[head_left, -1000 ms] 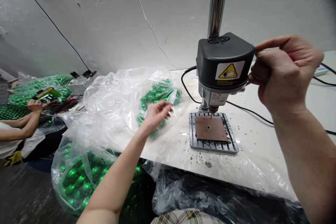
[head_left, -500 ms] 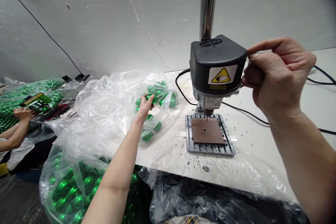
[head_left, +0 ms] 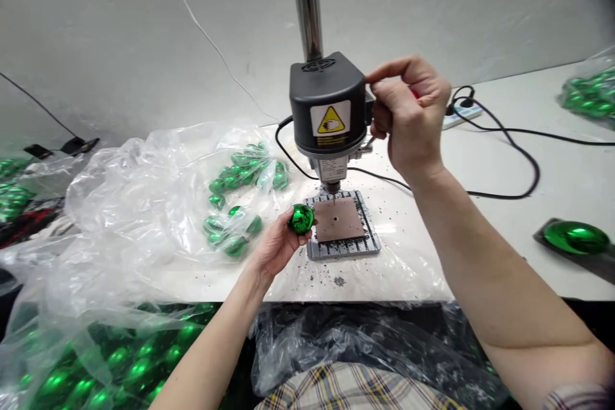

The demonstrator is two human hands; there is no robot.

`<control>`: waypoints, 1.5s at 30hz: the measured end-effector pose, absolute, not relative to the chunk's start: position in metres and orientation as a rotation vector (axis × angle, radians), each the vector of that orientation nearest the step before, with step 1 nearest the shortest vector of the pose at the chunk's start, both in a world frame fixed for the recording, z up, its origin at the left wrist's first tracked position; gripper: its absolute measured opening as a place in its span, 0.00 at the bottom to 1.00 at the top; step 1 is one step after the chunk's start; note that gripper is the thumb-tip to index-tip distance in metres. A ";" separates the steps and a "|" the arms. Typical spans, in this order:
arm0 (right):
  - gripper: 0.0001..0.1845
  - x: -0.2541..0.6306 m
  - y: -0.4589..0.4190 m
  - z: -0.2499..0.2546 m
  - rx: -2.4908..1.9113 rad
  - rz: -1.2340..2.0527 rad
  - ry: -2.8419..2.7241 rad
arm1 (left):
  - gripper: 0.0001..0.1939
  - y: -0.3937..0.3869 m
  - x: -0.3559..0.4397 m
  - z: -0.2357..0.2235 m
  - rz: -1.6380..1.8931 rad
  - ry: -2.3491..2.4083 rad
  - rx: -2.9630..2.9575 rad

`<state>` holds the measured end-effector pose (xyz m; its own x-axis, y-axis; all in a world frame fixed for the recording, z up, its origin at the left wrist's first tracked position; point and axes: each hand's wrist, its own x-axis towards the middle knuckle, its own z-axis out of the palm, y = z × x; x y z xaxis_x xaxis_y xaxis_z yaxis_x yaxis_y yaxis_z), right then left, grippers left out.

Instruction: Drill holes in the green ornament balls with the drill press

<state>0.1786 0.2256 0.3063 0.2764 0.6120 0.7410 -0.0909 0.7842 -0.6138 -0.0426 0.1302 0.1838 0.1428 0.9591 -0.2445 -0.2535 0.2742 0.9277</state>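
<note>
My left hand (head_left: 282, 240) is closed round a shiny green ball ornament (head_left: 301, 219), at the left edge of the drill press base (head_left: 369, 240). A brown plate (head_left: 348, 221) with a small hole lies on that base, below the thin drill bit. My right hand (head_left: 412, 112) is closed at the right side of the black drill press head (head_left: 327, 86). Its fingers wrap round the feed handle, mostly hidden, with a bit of red showing between them. Several green balls (head_left: 235, 176) lie in and around a clear plastic bag left of the press.
A larger clear bag of green balls (head_left: 120, 359) hangs below the table's front left edge. On the right are a power strip (head_left: 464, 115) with black cords, a large green ball (head_left: 574, 237) in a dark holder and another bag (head_left: 593, 93). Dark shavings litter the white table.
My left hand reached to the green balls by the bag, took one and carried it right to the drill press base. My right hand stays at the handle. The view has turned right.
</note>
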 end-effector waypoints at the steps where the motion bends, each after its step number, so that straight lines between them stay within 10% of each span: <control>1: 0.05 0.180 0.228 0.305 -0.519 0.496 -1.243 | 0.21 0.133 -0.039 0.178 1.067 1.102 0.941; 13: 0.18 0.180 0.230 0.307 -0.576 0.508 -1.330 | 0.28 0.168 -0.014 0.141 1.072 1.251 1.305; 45: 0.06 0.186 0.184 0.262 -0.421 0.291 -1.293 | 0.24 0.172 0.007 0.119 1.141 1.308 1.872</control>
